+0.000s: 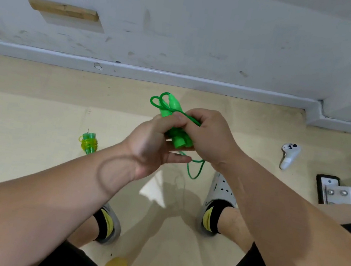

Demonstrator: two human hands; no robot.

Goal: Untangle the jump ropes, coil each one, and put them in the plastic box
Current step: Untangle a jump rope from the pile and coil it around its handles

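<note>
Both our hands, left (157, 143) and right (205, 135), clench the green jump rope (177, 137) above the floor, handles bunched; we judge coiling underway, next gathering the dangling loop

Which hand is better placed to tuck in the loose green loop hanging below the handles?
Probably the right hand: the hanging loop of the green jump rope dangles just beneath it, while the left hand clamps the handles.
</note>
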